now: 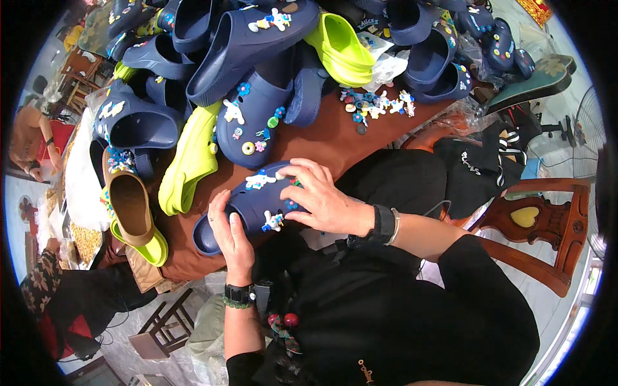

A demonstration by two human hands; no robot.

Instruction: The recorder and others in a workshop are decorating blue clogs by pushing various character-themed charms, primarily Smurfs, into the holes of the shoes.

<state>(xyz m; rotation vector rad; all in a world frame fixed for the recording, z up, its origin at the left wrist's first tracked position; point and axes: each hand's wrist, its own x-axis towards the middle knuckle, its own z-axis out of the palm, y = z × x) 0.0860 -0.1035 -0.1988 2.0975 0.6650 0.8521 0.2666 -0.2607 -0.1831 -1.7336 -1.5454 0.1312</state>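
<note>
carved wooden chair (547, 225), pale floor (547, 154)

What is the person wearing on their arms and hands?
The hands are bare. The left hand has a black watch and a green bead bracelet at the wrist. The right hand has a black wristband and a thin silver bangle. Black sleeves sit higher up.

A single head-worn fisheye view looks steeply down from above the person's own chest, close to the left hand (233, 239) and right hand (325, 202), which sit just below the picture's centre gripping a navy clog (248, 206). It faces forward over the brown table (322, 138) beyond the grip, where piled clogs fill the upper half. A wooden chair (547, 231) to the right of the grip curves with the lens rim.
</note>
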